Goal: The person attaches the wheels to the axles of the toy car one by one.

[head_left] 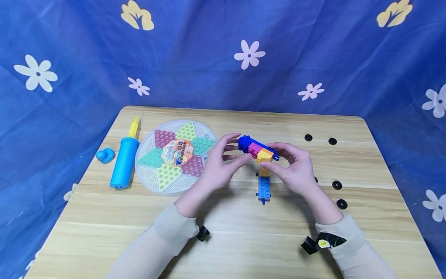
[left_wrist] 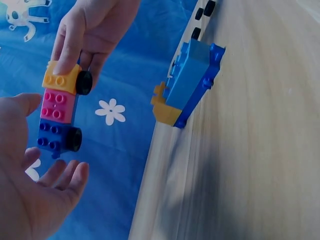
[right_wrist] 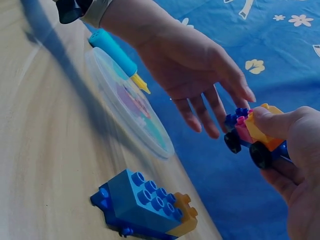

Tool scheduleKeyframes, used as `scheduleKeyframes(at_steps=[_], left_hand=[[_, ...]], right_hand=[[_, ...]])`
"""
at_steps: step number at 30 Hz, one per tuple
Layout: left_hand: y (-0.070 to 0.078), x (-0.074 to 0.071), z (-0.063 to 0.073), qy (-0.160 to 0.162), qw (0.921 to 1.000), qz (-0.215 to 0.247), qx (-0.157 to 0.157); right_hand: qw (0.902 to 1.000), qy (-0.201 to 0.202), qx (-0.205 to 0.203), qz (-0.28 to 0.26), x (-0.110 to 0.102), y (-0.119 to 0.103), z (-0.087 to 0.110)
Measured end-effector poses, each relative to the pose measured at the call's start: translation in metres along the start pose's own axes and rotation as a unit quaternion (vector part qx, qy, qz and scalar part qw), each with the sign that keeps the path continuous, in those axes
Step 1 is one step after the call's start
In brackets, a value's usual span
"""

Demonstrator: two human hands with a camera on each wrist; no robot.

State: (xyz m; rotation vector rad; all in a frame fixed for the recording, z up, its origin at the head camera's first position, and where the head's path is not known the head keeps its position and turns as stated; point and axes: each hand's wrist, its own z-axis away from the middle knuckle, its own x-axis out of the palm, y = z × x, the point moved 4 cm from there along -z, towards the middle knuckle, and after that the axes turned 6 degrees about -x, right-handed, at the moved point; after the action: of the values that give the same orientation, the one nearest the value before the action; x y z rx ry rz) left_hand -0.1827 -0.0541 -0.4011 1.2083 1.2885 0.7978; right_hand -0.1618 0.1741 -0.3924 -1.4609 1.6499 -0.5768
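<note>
A toy block car (head_left: 255, 149) with dark blue, pink and yellow bricks is held above the table, pinched at its yellow end by my right hand (head_left: 295, 167). Black wheels (left_wrist: 84, 83) show along one side of it in both wrist views. My left hand (head_left: 223, 164) is by the dark blue end, fingers spread and loosely bent, not gripping; whether a fingertip touches the car I cannot tell. Below, a second block vehicle (head_left: 264, 188), a light blue brick and a yellow piece on a dark blue base, stands on the table. No wheels show on its pegs.
Several loose black wheels (head_left: 337, 185) lie on the right of the table (head_left: 244, 248). To the left are a round Chinese checkers board (head_left: 146, 180), a blue hand pump (head_left: 124, 162) with a yellow nozzle, and a small blue piece (head_left: 105, 155). A blue flowered cloth (head_left: 195, 77) hangs behind.
</note>
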Motion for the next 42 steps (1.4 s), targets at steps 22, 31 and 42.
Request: scheduleKeyframes(at_steps=[22, 31, 42], left_hand=[[0.003, 0.028, -0.007, 0.030, 0.9745, 0.201, -0.096], [0.000, 0.028, -0.009, 0.041, 0.9735, 0.206, -0.090], [-0.005, 0.016, -0.014, 0.004, 0.9859, 0.161, -0.045]], right_hand=[[0.9818, 0.069, -0.156, 0.084, 0.023, 0.003, 0.006], [0.9756, 0.050, -0.188, 0.102, 0.025, 0.003, 0.006], [0.9819, -0.006, -0.169, 0.086, 0.010, 0.002, 0.005]])
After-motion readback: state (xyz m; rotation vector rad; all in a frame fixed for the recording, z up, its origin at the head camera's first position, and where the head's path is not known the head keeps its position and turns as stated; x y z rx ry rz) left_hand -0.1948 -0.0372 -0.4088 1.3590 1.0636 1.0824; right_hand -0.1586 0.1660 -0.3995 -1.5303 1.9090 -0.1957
